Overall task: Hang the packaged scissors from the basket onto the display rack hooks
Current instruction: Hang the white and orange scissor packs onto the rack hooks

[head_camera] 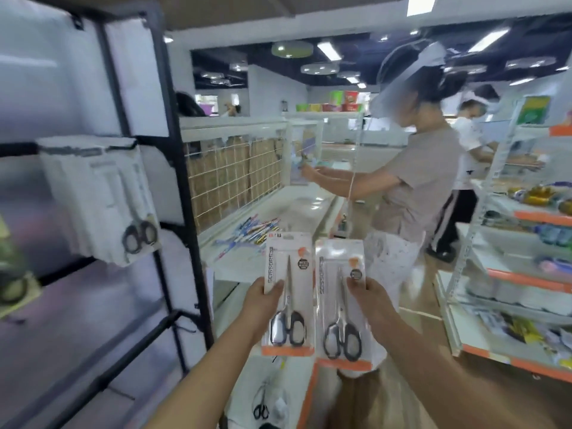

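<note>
Fingers of the left hand [263,300] were pinched on one scissors pack [288,294], right hand [368,297] on another pack [342,301], both held upright side by side. More packs [102,196] were hung on the rack [173,168], too blurred to count. Basket [269,400] mostly cut off below.

Loose pens [247,232] scattered on a white shelf [297,209] backed by wire mesh [235,178]; person in grey shirt [424,178] beyond; stocked orange-edged shelving [526,274] at right.
</note>
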